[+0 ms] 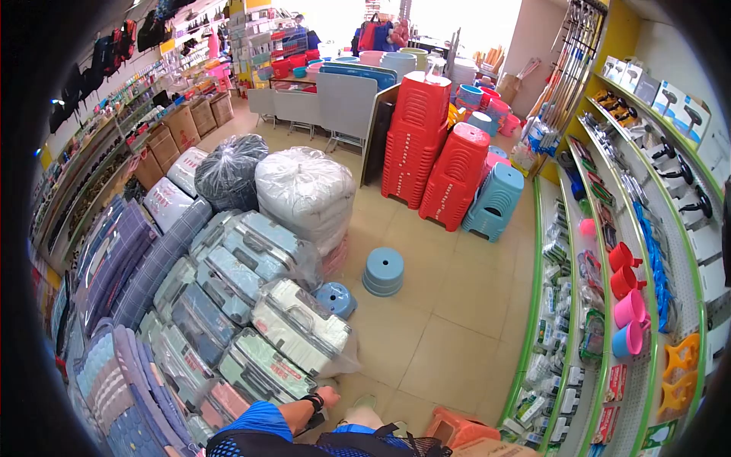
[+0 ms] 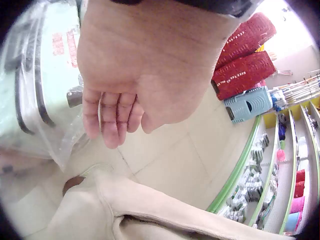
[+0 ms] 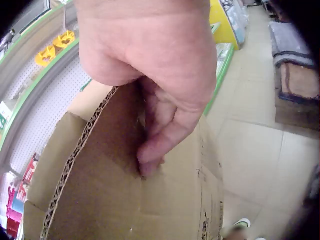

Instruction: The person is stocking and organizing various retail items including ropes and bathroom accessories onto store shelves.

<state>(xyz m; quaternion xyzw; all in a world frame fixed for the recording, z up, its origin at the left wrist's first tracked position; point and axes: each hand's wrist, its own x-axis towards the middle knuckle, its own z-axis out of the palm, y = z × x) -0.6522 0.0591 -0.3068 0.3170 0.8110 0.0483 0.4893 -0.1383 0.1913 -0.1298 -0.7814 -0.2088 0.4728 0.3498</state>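
My left hand (image 1: 327, 396) hangs beside the stacked storage boxes at the bottom of the head view, a dark band at its wrist. Seen in the left wrist view, that hand (image 2: 150, 65) has loosely bent fingers around nothing. The nearest box, a pale green plastic storage box (image 2: 55, 65) in clear wrap, is just left of it. In the right wrist view my right hand (image 3: 155, 65) grips the upper edge of an open cardboard box (image 3: 100, 195), fingers curled over the board. Only a corner of this cardboard box (image 1: 495, 449) shows in the head view; the right hand is hidden there.
Wrapped storage boxes (image 1: 236, 259) and folded quilted mats (image 1: 114, 381) fill the left. A blue stool (image 1: 383, 270) stands on the tiled floor (image 1: 426, 327). Red stool stacks (image 1: 415, 137) rise ahead. Green-edged shelves (image 1: 594, 266) line the right, with an orange stool (image 1: 457, 426) close by.
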